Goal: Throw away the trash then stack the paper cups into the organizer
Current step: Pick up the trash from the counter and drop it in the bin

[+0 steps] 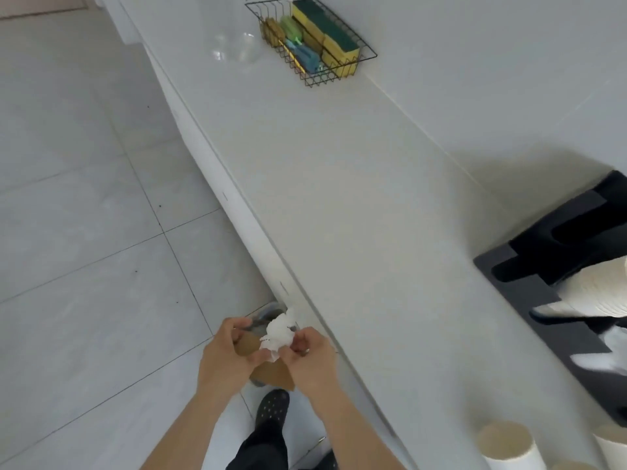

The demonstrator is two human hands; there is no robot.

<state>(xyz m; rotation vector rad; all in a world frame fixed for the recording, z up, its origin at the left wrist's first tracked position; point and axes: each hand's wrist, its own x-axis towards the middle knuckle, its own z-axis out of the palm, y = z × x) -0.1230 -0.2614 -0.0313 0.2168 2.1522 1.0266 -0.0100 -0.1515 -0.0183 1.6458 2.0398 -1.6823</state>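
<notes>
Both hands are held out past the near left edge of the long white bench (339, 205), above the pale tiled floor (84, 232). The left hand (227, 354) is closed around a brown paper cup (246, 344), its fingers curled over the cup's rim and side. The right hand (305, 357) pinches a crumpled white paper tissue (280, 330) that sits at the mouth of that cup, touching it. Directly below the hands shows part of a round grey bin (268, 315), with a flat piece of brown cardboard-like material (274, 373) visible beneath the wrists; whether that piece lies in the bin cannot be told. A black perforated shoe (271, 407) and dark trouser leg stand on the floor under the forearms. On the right side of the bench lies a black slotted organizer (529, 266), with a stack of white paper cups (600, 293) lying tilted in one of its slots. At the near right corner two more white paper cups (509, 446) stand upright on the bench, well apart from the hands. At the far end sits a black wire basket (366, 57) holding yellow-and-green sponges (325, 35) and other cleaning items.
</notes>
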